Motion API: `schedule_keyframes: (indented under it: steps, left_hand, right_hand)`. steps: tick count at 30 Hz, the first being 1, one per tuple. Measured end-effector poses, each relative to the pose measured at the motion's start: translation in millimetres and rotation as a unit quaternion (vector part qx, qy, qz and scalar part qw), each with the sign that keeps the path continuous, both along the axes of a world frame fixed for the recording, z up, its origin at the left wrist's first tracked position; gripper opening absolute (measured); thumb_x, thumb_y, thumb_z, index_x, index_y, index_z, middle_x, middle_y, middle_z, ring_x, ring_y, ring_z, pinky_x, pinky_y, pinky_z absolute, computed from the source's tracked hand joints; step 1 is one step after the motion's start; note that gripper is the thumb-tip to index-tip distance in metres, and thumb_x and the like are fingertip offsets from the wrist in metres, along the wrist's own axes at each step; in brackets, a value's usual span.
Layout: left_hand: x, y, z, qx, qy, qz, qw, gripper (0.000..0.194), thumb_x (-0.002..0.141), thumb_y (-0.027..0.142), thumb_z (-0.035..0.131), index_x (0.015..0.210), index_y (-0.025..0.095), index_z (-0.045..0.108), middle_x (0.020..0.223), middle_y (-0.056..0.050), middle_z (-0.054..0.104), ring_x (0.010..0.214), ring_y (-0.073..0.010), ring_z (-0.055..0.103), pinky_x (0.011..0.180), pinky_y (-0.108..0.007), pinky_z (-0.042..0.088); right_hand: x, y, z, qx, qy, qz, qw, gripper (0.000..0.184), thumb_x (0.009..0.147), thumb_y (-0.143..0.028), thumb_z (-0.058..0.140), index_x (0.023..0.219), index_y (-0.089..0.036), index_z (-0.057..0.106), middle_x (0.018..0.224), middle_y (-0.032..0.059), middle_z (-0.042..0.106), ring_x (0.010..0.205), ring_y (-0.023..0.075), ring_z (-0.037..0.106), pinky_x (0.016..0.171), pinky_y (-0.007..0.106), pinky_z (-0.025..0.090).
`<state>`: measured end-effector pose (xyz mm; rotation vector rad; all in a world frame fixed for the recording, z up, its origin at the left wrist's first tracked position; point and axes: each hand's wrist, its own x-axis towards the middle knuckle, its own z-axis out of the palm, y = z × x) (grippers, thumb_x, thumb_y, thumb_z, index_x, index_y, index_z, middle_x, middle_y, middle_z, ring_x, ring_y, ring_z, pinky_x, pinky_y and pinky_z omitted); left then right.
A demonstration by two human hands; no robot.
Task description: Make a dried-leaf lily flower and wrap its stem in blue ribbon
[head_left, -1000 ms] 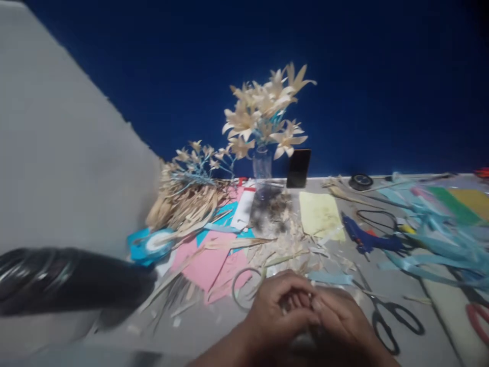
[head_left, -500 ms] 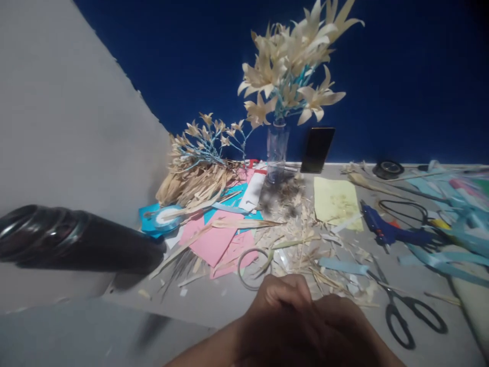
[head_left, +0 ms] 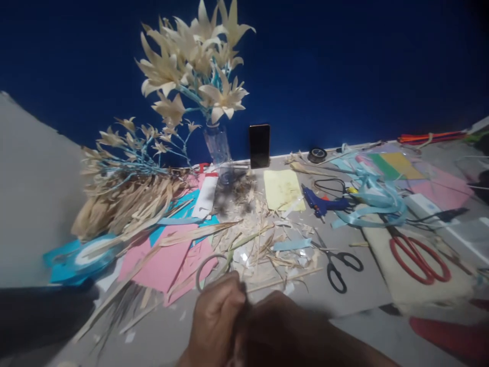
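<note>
Both my hands are pressed together at the bottom middle of the view, low over the grey table (head_left: 359,306). My left hand (head_left: 216,318) is curled into a fist. My right hand (head_left: 282,329) is dark and blurred and lies against it; its fingers do not show. What they hold, if anything, is hidden. Just beyond the knuckles lie a thin wire ring (head_left: 208,270) and a heap of dried straw-coloured leaf strips (head_left: 260,244). Small black scissors (head_left: 338,262) lie to the right of my hands.
A clear vase of cream leaf flowers (head_left: 198,56) and a dark phone (head_left: 259,145) stand by the blue wall. Pink paper (head_left: 164,260), blue tape roll (head_left: 82,257), blue glue gun (head_left: 321,204), light blue ribbon (head_left: 367,204) and red scissors (head_left: 416,255) are scattered around.
The view has swung to the right, bringing the red scissors and coloured sheets into sight. My hands stay clasped together low in the view.
</note>
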<state>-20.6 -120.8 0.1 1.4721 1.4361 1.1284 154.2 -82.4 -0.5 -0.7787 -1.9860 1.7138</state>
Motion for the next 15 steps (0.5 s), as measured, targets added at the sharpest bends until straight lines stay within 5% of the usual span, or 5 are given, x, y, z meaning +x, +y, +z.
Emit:
schedule_keyframes:
  steps: [5, 10, 13, 15]
  left_hand:
    - [10.4, 17.0, -2.4, -0.038, 0.185, 0.002, 0.982, 0.024, 0.097, 0.033, 0.049, 0.079, 0.022, 0.059, 0.077, -0.003, 0.064, 0.075, -0.0199, 0.061, 0.070, -0.030, 0.043]
    - [30.5, 37.1, 0.2, -0.139, 0.389, -0.010, 0.911, 0.018, 0.093, 0.034, 0.054, 0.081, 0.022, 0.060, 0.079, -0.007, 0.069, 0.073, -0.0246, 0.063, 0.063, -0.032, 0.035]
    - [33.0, 47.5, 3.1, -0.185, 0.439, -0.016, 0.879, 0.017, 0.093, 0.026, 0.050, 0.082, 0.021, 0.061, 0.077, -0.008, 0.071, 0.071, -0.0257, 0.065, 0.060, -0.031, 0.029]
    - [28.6, 51.0, 2.3, -0.190, 0.420, -0.007, 0.888, 0.021, 0.093, 0.023, 0.047, 0.077, 0.021, 0.060, 0.072, -0.008, 0.069, 0.068, -0.0244, 0.064, 0.060, -0.031, 0.029]
  right_hand:
    - [31.3, 0.6, -17.3, 0.078, -0.024, -0.052, 0.995, 0.024, 0.085, -0.047, 0.068, 0.085, -0.023, 0.065, 0.084, 0.0010, 0.068, 0.078, 0.0177, 0.059, 0.071, 0.027, 0.045]
    - [54.9, -6.9, -30.9, 0.202, -0.087, -0.128, 0.967, 0.034, 0.103, -0.034, 0.039, 0.075, -0.023, 0.054, 0.069, -0.0008, 0.059, 0.065, 0.0152, 0.053, 0.067, 0.026, 0.040]
    - [57.0, -11.6, -33.9, 0.219, -0.106, -0.144, 0.959, 0.037, 0.103, -0.032, 0.040, 0.067, -0.022, 0.046, 0.064, -0.0020, 0.055, 0.061, 0.0143, 0.050, 0.063, 0.026, 0.038]
    - [58.7, -12.9, -35.8, 0.205, -0.109, -0.166, 0.959, 0.036, 0.102, -0.032, 0.042, 0.067, -0.022, 0.048, 0.064, -0.0021, 0.056, 0.061, 0.0142, 0.051, 0.064, 0.025, 0.039]
